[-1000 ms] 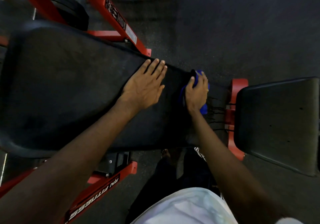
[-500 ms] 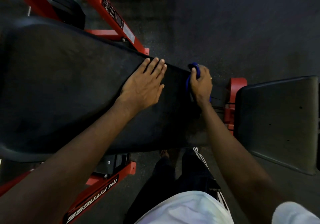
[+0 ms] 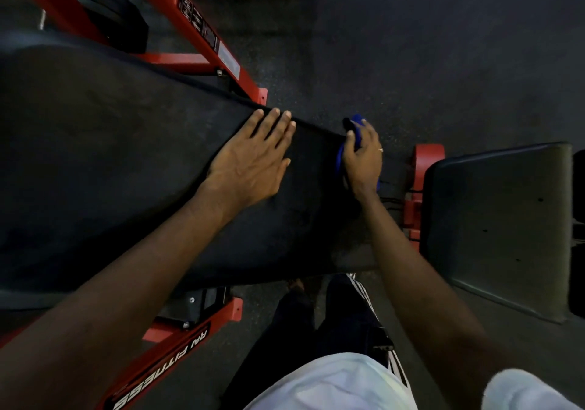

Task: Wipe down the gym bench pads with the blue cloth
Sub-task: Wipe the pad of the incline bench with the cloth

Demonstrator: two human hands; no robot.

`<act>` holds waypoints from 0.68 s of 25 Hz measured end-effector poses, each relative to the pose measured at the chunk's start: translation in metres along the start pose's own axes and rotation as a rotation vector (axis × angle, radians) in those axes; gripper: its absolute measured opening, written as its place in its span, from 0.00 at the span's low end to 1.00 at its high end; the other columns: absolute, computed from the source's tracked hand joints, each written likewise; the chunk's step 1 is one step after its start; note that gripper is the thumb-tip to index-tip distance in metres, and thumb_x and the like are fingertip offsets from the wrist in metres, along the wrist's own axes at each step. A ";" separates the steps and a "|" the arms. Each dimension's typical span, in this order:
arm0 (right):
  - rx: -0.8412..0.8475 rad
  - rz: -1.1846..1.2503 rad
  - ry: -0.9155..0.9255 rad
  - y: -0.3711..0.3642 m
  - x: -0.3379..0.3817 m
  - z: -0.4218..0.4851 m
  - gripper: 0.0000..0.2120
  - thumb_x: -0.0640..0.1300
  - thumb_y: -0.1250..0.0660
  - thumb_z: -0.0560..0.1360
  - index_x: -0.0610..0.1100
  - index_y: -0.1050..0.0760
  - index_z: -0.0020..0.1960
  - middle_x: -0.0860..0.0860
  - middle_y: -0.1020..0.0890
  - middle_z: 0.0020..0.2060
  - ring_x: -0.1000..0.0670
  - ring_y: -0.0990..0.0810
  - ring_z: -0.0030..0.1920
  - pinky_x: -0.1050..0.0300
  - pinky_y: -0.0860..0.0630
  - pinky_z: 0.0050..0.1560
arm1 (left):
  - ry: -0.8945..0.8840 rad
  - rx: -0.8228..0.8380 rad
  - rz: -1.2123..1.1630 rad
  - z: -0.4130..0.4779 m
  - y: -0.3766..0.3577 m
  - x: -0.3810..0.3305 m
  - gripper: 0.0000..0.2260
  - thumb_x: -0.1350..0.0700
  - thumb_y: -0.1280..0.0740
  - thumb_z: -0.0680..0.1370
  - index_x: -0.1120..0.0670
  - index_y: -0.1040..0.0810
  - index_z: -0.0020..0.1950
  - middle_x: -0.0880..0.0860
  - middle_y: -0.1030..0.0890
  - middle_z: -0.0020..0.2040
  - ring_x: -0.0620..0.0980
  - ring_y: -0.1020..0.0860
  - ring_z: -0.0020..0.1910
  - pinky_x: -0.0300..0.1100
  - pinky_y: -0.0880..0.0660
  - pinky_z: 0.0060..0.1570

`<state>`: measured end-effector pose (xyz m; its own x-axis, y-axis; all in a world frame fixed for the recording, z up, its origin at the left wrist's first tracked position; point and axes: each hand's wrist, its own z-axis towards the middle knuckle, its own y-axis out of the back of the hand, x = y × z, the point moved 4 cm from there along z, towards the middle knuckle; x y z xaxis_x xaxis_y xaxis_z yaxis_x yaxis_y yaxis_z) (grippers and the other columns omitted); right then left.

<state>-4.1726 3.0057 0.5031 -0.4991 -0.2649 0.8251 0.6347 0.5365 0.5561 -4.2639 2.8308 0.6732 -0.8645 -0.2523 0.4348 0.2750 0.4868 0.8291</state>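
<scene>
No containers seen. Left hand (image 3: 253, 162) lay flat, fingers released, on the long pad (image 3: 110, 162) near its far edge. Right hand (image 3: 362, 156), fingers grasping the cloth (image 3: 341, 159), sat at the pad's narrow end, at the far corner. Seat pad (image 3: 500, 226) apart, bare floor (image 3: 411, 45) beyond. Since a second ago, cloth had shifted toward the far edge.

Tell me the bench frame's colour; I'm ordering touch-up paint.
Red, with white lettering on the near bar of the frame; the head view shows it.
</scene>
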 end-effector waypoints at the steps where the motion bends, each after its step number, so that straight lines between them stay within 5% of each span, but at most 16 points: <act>1: 0.001 0.017 -0.079 0.001 -0.006 0.007 0.25 0.57 0.44 0.78 0.46 0.21 0.67 0.46 0.23 0.70 0.45 0.25 0.70 0.45 0.30 0.71 | -0.002 0.004 0.004 -0.001 0.001 0.000 0.29 0.46 0.57 0.85 0.60 0.52 0.83 0.59 0.50 0.83 0.57 0.50 0.82 0.55 0.52 0.80; 6: -0.077 0.000 0.057 0.007 0.020 -0.066 0.17 0.48 0.39 0.83 0.44 0.22 0.67 0.45 0.23 0.71 0.44 0.27 0.72 0.48 0.33 0.74 | 0.007 -0.007 -0.089 0.006 0.002 -0.014 0.29 0.49 0.51 0.83 0.59 0.46 0.82 0.59 0.46 0.83 0.56 0.47 0.82 0.55 0.51 0.80; 10: 0.037 0.011 0.216 0.013 0.021 -0.144 0.19 0.45 0.38 0.83 0.45 0.26 0.74 0.47 0.30 0.76 0.46 0.33 0.77 0.56 0.39 0.77 | -0.028 0.016 -0.058 0.020 -0.006 -0.031 0.29 0.45 0.54 0.85 0.59 0.50 0.83 0.60 0.48 0.83 0.59 0.49 0.82 0.54 0.53 0.80; 14: -0.035 -0.018 0.152 0.009 -0.017 -0.089 0.19 0.44 0.38 0.82 0.44 0.25 0.72 0.45 0.28 0.74 0.45 0.29 0.75 0.52 0.35 0.76 | -0.030 0.010 -0.008 0.020 -0.010 -0.031 0.30 0.44 0.57 0.85 0.60 0.52 0.83 0.60 0.48 0.83 0.58 0.50 0.82 0.53 0.53 0.80; 17: -0.078 -0.001 -0.079 0.009 -0.050 -0.035 0.22 0.52 0.41 0.81 0.45 0.23 0.70 0.45 0.26 0.73 0.44 0.28 0.73 0.41 0.29 0.71 | -0.036 0.001 -0.012 0.022 -0.013 -0.032 0.31 0.43 0.58 0.85 0.60 0.52 0.83 0.60 0.48 0.83 0.58 0.50 0.82 0.53 0.53 0.80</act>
<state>-4.1209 2.9954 0.4700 -0.5425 -0.2001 0.8159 0.6768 0.4712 0.5656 -4.2493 2.8512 0.6404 -0.8823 -0.2279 0.4118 0.2641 0.4846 0.8339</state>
